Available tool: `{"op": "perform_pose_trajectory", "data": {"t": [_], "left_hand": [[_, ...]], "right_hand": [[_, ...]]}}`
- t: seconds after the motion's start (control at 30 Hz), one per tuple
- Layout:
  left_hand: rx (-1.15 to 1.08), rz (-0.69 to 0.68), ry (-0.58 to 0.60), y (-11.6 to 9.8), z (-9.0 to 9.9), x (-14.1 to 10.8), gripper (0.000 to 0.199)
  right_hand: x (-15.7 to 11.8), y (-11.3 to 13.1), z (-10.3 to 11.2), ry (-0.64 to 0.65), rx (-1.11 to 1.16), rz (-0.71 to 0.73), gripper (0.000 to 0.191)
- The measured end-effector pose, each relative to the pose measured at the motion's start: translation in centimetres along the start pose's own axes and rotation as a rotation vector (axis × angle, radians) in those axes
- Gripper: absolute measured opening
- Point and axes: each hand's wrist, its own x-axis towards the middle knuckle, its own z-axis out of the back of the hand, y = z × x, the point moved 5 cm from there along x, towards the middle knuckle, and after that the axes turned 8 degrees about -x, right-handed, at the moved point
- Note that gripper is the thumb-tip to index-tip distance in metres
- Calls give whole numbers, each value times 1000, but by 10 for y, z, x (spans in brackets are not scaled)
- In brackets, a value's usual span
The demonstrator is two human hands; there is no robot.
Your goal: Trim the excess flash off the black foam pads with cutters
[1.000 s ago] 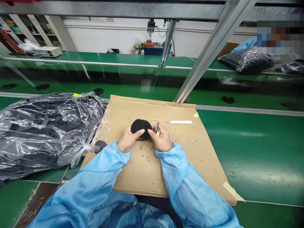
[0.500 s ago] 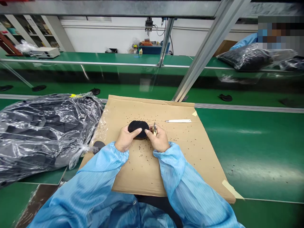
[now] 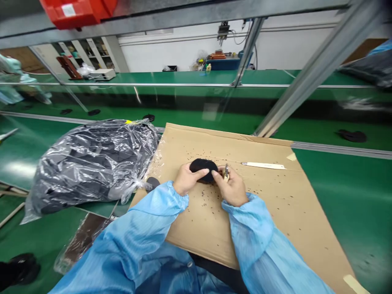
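My left hand (image 3: 187, 179) grips the left side of a stack of round black pieces (image 3: 202, 170), its thumb lying across the top. On the stack's right side, my right hand (image 3: 233, 188) touches the pieces with its thumb and also holds a small metal tool with pale handles (image 3: 226, 174). Both hands are over a brown cardboard sheet (image 3: 263, 228) strewn with tiny black bits. A white-handled knife (image 3: 263, 165) lies to the right of my hands. One dark round piece (image 3: 152, 183) rests near the cardboard's left edge.
A large clear bag of black pieces (image 3: 98, 159) lies left of the cardboard. Slanted metal posts (image 3: 309, 73) rise behind it. Black pieces (image 3: 352, 135) sit on the green surface beyond. A red bin (image 3: 76, 12) hangs at the upper left. Another person's blue sleeve shows at upper right.
The view has swung left, so the scene sits further right and a red bin has come into view. Both hands keep their hold on the stack and the tool.
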Motion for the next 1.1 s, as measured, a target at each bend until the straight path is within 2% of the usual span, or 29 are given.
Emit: {"op": "perform_pose_trajectory", "data": {"t": [0.13, 0.23, 0.47, 0.6, 0.73, 0.9, 1.1], "left_hand": [[12, -12, 20, -2, -1, 2, 41], [117, -50, 5, -6, -3, -1, 41], [349, -115, 84, -7, -17, -16, 37], [389, -112, 74, -2, -20, -20, 40], [447, -95, 55, 4, -22, -22, 39], [422, -69, 27, 6, -25, -23, 37], [371, -55, -27, 9, -21, -22, 40]], "right_hand": [[3, -9, 6, -135, 110, -72, 41], [3, -15, 9, -219, 210, -122, 53], [-5, -5, 5, -227, 153, -140, 60], [-8, 0, 5, -283, 36, -156, 60], [-7, 5, 4, -279, -33, -106, 58], [-6, 7, 3, -281, -86, -113, 54], [-5, 3, 4, -288, -144, -138, 54]]}}
